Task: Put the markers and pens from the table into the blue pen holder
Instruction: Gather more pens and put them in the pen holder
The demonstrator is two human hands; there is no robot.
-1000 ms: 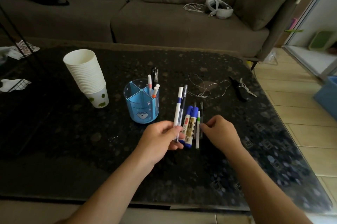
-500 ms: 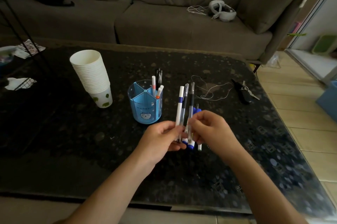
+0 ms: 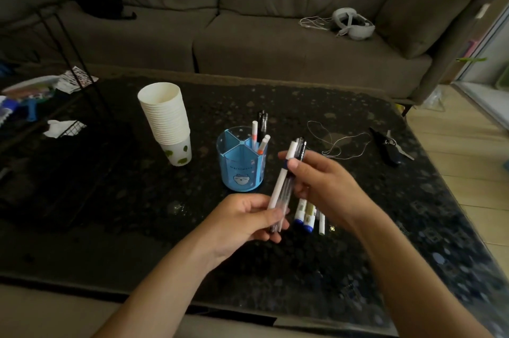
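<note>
Both hands share a bundle of pens [image 3: 285, 182]: left hand [image 3: 248, 223] pinches the bottom ends, right hand [image 3: 321, 184] grips the upper part. Exact pen count is hard to tell. The right hand half-hides the markers [image 3: 304, 218] on the table [image 3: 110, 200], near the blue pen holder [image 3: 242, 164].

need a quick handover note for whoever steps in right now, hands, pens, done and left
Left hand: grip shut on the lower end of a pen bundle.
Right hand: grip shut on the same bundle's upper end.
Holder: stands left of the bundle, a few pens already in its back-right compartments.
On the table: two blue-capped markers and a thin white pen, partly under the right hand.
Left: drop the bundle in, then those.
</note>
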